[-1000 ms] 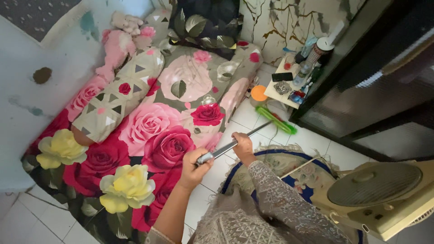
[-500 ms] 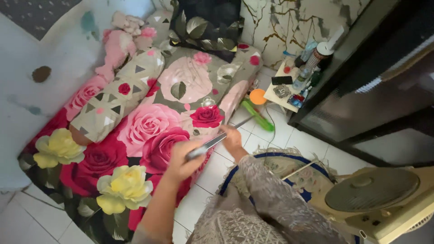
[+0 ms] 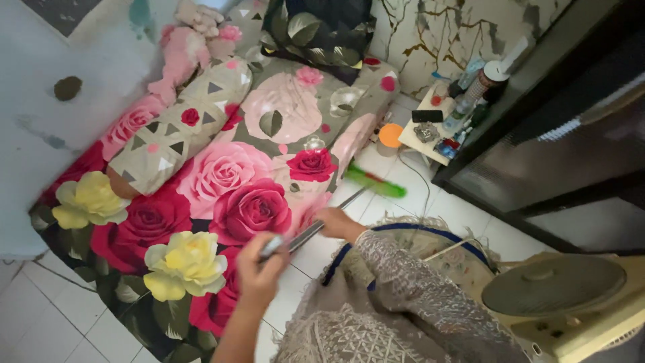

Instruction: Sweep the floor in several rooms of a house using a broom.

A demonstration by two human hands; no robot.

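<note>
Left hand (image 3: pixel 259 269) and right hand (image 3: pixel 334 222) both close around the grey metal handle of a green-bristled broom (image 3: pixel 322 222) at frame centre, beside the rose-patterned floor mattress (image 3: pixel 222 175).

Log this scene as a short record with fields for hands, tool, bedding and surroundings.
left hand: left hand grips the near end of the handle
right hand: right hand holds the handle further along
tool: long grey-handled broom with green bristle head, head on the white tiled floor
bedding: floor mattress with rose-print cover; geometric-patterned bolster on top
surroundings: cream box fan on the right
</note>
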